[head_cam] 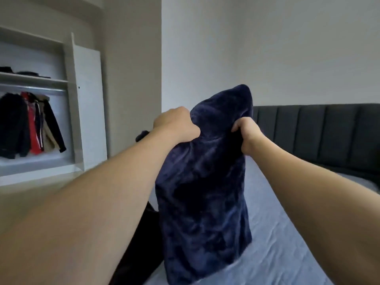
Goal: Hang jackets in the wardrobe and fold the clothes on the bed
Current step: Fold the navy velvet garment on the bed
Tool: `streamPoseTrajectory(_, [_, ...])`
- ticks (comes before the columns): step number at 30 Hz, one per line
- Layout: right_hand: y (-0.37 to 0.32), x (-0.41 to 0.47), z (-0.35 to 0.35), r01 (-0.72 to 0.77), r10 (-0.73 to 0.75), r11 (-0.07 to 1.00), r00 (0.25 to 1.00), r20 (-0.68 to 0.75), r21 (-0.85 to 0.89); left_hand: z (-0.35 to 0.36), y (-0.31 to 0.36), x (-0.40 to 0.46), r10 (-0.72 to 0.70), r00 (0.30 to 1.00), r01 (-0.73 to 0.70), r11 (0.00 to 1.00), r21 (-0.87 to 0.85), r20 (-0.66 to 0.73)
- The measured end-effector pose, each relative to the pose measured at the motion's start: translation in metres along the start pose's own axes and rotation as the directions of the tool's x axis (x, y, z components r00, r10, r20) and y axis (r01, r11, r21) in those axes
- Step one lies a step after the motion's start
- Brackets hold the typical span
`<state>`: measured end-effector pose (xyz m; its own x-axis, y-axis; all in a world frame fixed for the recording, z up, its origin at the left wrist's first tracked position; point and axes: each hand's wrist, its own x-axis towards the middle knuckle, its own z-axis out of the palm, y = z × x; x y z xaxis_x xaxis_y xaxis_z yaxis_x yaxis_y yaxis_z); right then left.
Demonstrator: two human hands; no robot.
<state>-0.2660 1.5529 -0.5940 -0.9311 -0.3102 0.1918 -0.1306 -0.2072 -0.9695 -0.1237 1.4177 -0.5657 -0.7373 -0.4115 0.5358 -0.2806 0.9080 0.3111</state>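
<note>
Both hands, left (176, 124) and right (247, 132), have fingers bunched on a navy fleece (205, 182) above the bed (277, 233); folding probably needs it spread flat next.

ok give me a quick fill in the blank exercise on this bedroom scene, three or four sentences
1. The left hand and the right hand both grip a fuzzy garment of a dark ____ colour.
2. The garment is held up above the ____, which has a light blue sheet.
3. The jackets hang from a rail inside the open ____.
4. Among the hanging jackets, the brightest one is ____.

Missing words: blue (navy); bed; wardrobe; red
</note>
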Motion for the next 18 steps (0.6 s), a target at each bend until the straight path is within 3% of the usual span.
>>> streamPoseTrajectory(3, [-0.014, -0.011, -0.022, 0.007, -0.030, 0.981, 0.993, 0.116, 0.194, -0.041, 0.040, -0.005, 0.090, 0.994, -0.096, 0.991, 0.088, 0.064])
streamPoseTrajectory(6, [-0.006, -0.027, -0.066, 0.022, -0.051, 0.946, 0.995, 0.082, 0.323, -0.045, 0.096, -0.034, 0.118, 0.950, -0.157, 0.981, 0.117, 0.288])
streamPoseTrajectory(9, [0.036, -0.051, -0.130, 0.012, -0.007, 0.903, 1.000, -0.013, 0.429, 0.004, 0.149, -0.073, 0.160, 0.846, -0.260, 0.956, 0.133, 0.508])
streamPoseTrajectory(12, [0.119, -0.084, -0.211, -0.061, 0.171, 0.857, 0.970, -0.171, 0.511, 0.097, 0.192, -0.130, 0.229, 0.737, -0.352, 0.933, 0.072, 0.636])
streamPoseTrajectory(14, [0.184, -0.117, -0.272, -0.139, 0.341, 0.807, 0.903, -0.261, 0.574, 0.178, 0.212, -0.187, 0.245, 0.621, -0.370, 0.929, 0.003, 0.744])
streamPoseTrajectory(18, [0.284, -0.186, -0.376, -0.380, 0.631, 0.700, 0.725, -0.275, 0.605, 0.309, 0.224, -0.320, 0.252, 0.286, -0.311, 0.937, -0.159, 0.924])
